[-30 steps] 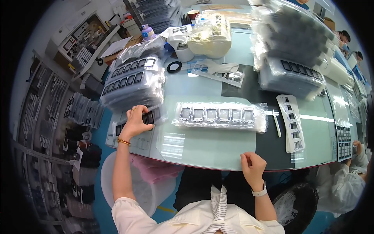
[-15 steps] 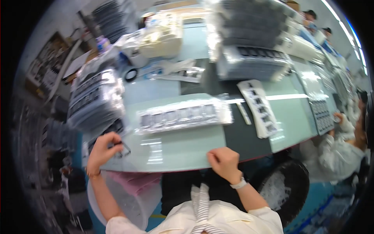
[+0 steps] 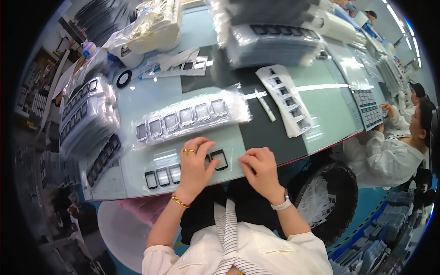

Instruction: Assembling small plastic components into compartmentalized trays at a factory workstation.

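A row of black rectangular frames (image 3: 162,177) lies along the near edge of the table. Over its middle is my left hand (image 3: 196,164), fingers bent and thumb held apart, hiding some of the frames; whether it touches them I cannot tell. Just past the row's right end, my right hand (image 3: 262,170) is closed, thumb and forefinger drawn together; anything between them is too small to make out. Beyond the row lies a clear plastic-wrapped stack (image 3: 183,117) with similar frame shapes showing through.
Wrapped bundles (image 3: 87,117) are piled at the left, larger ones (image 3: 275,48) at the back. A white marker-like stick (image 3: 265,106) and a white strip with dark windows (image 3: 285,101) lie to the right. A black bin (image 3: 350,197) stands below; a co-worker (image 3: 389,153) sits at far right.
My left hand has come from the left side of the table to the middle, and the row of black frames now lies at the near edge. My view has shifted, moving the scene leftward.
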The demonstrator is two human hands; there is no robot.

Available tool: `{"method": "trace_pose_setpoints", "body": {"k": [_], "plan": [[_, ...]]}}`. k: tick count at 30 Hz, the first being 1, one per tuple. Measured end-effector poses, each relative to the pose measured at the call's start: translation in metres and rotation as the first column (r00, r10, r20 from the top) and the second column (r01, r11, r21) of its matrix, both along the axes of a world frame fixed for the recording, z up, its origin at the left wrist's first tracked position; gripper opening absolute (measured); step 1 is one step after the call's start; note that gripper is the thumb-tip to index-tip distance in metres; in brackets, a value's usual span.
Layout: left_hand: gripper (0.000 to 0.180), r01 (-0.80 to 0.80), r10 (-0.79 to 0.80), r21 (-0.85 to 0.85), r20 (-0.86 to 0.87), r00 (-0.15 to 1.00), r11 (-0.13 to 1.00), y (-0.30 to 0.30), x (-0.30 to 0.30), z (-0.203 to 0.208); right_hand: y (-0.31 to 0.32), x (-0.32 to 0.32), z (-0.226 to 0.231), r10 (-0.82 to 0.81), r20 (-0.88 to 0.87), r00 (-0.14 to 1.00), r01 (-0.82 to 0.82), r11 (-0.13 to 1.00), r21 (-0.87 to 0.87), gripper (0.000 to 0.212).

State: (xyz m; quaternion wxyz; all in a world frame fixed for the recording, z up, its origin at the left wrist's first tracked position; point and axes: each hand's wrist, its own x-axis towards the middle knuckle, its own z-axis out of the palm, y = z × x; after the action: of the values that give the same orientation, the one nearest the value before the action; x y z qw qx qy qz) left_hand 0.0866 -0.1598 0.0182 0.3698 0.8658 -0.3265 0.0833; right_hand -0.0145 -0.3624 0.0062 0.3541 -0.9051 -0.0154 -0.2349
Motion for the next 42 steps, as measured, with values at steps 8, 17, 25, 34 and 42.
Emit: {"method": "trace_pose_setpoints", "body": {"k": [8,17,25,34,42], "plan": [[0.031,0.097,-0.108,-0.117,-0.094,0.990,0.988,-0.009,-0.048,-0.004,-0.003,-0.005,-0.002,0.056,-0.013,0.998,-0.056,0.998,0.030,0.015],[0.018,0.086,-0.096,-0.123,-0.076,0.993,0.989,-0.025,-0.038,-0.010,0.002,-0.001,-0.006,0.053,0.024,0.998,-0.054,0.998,0.027,0.015],[0.012,0.103,-0.105,-0.090,-0.026,0.994,0.991,-0.027,-0.041,-0.008,0.004,0.004,-0.005,0.055,0.040,0.998,-0.056,0.998,0.032,0.015],[0.007,-0.041,-0.102,-0.293,-0.456,0.884,0.955,-0.022,-0.034,0.001,0.000,0.000,-0.007,-0.039,0.059,0.997,0.040,0.999,-0.016,0.017],[0.012,-0.139,-0.252,-0.419,-0.745,0.618,0.897,-0.010,-0.023,-0.005,-0.036,-0.005,0.027,0.101,-0.221,0.970,-0.072,0.988,0.138,0.019]]}}
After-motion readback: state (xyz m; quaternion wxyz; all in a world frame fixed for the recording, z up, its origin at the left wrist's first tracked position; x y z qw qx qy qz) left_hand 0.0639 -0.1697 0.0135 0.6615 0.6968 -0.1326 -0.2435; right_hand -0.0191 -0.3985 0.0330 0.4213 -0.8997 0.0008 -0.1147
